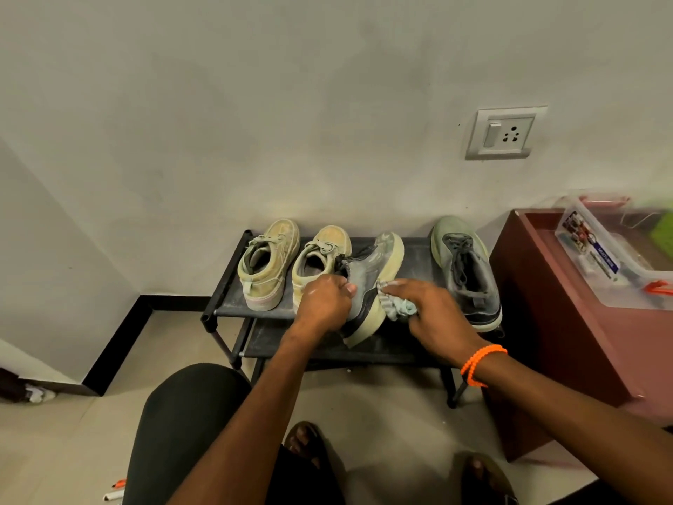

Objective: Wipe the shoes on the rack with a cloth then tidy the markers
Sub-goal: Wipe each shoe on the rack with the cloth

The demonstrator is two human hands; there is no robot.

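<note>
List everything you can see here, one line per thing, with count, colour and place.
shoe rack: one, black, against the wall
beige shoes: two, on the rack's left
grey shoes: two; one on the rack's right, one tilted on its side in the hands
cloth: one, pale grey, pressed on the tilted shoe's sole edge
wall socket: one, white, upper right
cabinet: one, maroon, right of the rack
plastic box: one, clear, on the cabinet
markers: two, on the floor, bottom left
bracelet: one, orange, right wrist
left hand: grips the tilted shoe
right hand: holds the cloth

Home entryway corner: shoe rack (233, 282), wall socket (504, 133), tiled floor (73, 442)
</note>
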